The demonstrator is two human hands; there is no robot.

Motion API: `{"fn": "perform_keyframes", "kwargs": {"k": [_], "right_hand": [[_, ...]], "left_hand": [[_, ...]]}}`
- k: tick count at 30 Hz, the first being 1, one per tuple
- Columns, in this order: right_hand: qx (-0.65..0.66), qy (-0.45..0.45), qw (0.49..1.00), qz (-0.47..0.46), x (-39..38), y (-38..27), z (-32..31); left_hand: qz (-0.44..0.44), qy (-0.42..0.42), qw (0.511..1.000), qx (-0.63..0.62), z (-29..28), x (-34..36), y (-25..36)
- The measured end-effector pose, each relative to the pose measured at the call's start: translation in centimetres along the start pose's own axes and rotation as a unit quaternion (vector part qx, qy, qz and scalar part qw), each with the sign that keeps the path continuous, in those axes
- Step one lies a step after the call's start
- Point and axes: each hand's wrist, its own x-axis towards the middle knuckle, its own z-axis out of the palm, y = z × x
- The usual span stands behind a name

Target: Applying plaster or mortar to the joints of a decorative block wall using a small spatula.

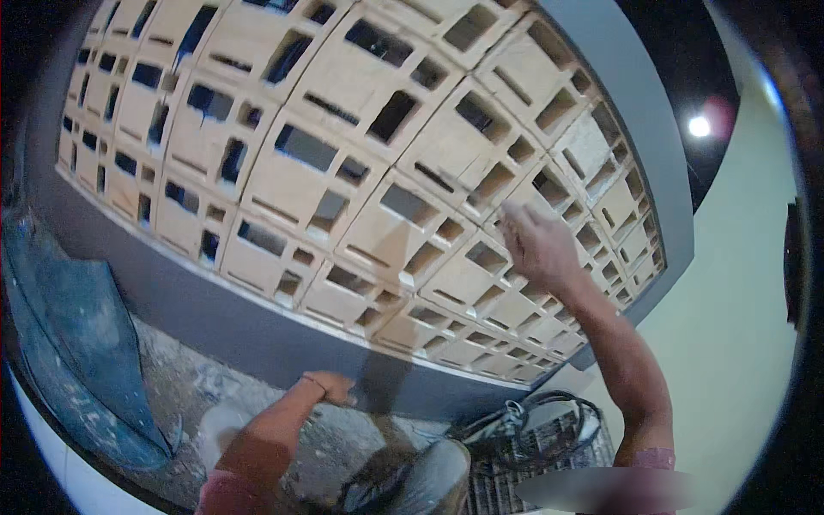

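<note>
A wall of cream breeze blocks (348, 73) with rectangular openings fills the view ahead, set in a grey frame. My right hand (542, 245) is raised in front of the blocks at the right, its fingers curled together and a little blurred. A thin, smeared dark shape (455, 182) shows just left of its fingertips; I cannot make out what it is. Lower down, near the grey base ledge (257, 330), hangs my left hand (330, 388), with a thin band at the wrist. Its fingers are loosely apart, and nothing shows in them.
A dusty dark-green sheet (86, 343) lies at the left. Rough, debris-strewn ground (318, 451) runs along the wall's foot. Coiled black cable or hose (515, 421) rests by a slatted dark grate (549, 451). At the right stands a pale green wall (730, 318).
</note>
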Motion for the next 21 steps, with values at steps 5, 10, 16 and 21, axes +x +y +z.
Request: {"fn": "perform_keyframes", "kwargs": {"k": [5,10,16,21], "right_hand": [[-0.022,-0.005,0.999,-0.04,2.4,-0.4,-0.1],[-0.05,-0.025,0.996,-0.07,3.1,0.5,1.4],[-0.167,-0.041,0.981,-0.086,3.3,-0.9,2.3],[-0.244,-0.125,0.959,-0.073,3.3,-1.3,3.4]], "left_hand": [[-0.068,0.131,0.988,0.053,-3.9,-1.7,4.1],[-0.046,0.045,0.996,0.054,-4.9,-3.0,3.9],[-0.049,0.055,0.995,0.064,-3.5,-3.1,3.7],[-0.049,0.062,0.996,0.038,-3.4,-2.6,3.2]]}}
